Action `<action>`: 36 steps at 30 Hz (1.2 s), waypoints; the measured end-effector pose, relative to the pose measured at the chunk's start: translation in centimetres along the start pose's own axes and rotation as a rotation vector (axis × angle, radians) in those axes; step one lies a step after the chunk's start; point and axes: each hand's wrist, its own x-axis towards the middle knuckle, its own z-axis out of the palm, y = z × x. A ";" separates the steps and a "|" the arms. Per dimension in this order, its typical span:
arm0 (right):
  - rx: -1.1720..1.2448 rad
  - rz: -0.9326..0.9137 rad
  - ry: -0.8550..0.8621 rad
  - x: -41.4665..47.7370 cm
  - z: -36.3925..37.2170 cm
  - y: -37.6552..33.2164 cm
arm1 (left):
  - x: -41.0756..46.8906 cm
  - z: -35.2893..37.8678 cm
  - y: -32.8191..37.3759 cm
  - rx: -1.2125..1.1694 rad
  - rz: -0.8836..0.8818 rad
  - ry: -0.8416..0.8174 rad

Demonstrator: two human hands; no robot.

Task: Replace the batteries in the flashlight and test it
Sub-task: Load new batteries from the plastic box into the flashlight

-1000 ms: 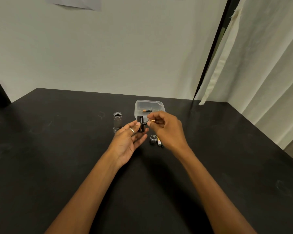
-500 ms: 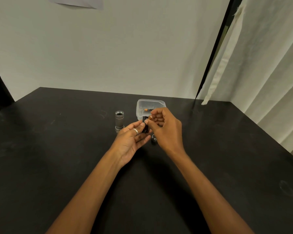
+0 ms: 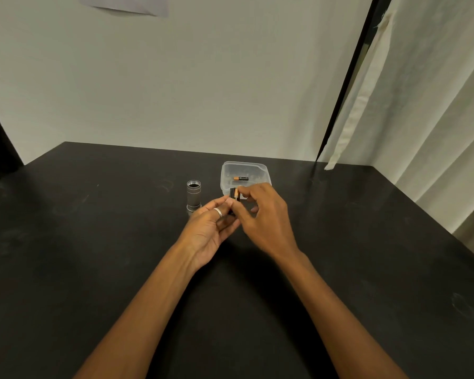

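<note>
My left hand (image 3: 211, 231) grips a small black battery holder (image 3: 232, 196) upright above the table. My right hand (image 3: 266, 217) pinches a copper-and-black battery (image 3: 236, 193) against the top of that holder; whether it sits in a slot I cannot tell. The grey metal flashlight body (image 3: 193, 195) stands open end up on the table, to the left of the hands. A clear plastic box (image 3: 260, 170) behind the hands holds one more battery (image 3: 240, 178). The small cap and loose battery seen earlier are hidden behind my right hand.
The black table (image 3: 93, 242) runs to a white wall at the back. A pale curtain (image 3: 422, 105) hangs along the right side, beside a dark vertical frame (image 3: 348, 77).
My right hand has brought the battery from beside the holder onto its top. Both hands have drifted slightly right, and my right hand now covers the cap and loose battery on the table.
</note>
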 end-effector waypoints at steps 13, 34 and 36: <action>-0.220 -0.083 -0.245 -0.3 -1.2 -0.2 | 0.0 -0.3 0.0 -0.002 -0.025 -0.027; 0.152 0.196 -0.278 -0.3 -0.6 -1.3 | -0.1 0.1 -0.1 0.114 -0.003 -0.037; 0.143 0.184 -0.271 -0.3 -0.6 -1.3 | -0.1 0.0 -0.1 0.101 -0.010 -0.033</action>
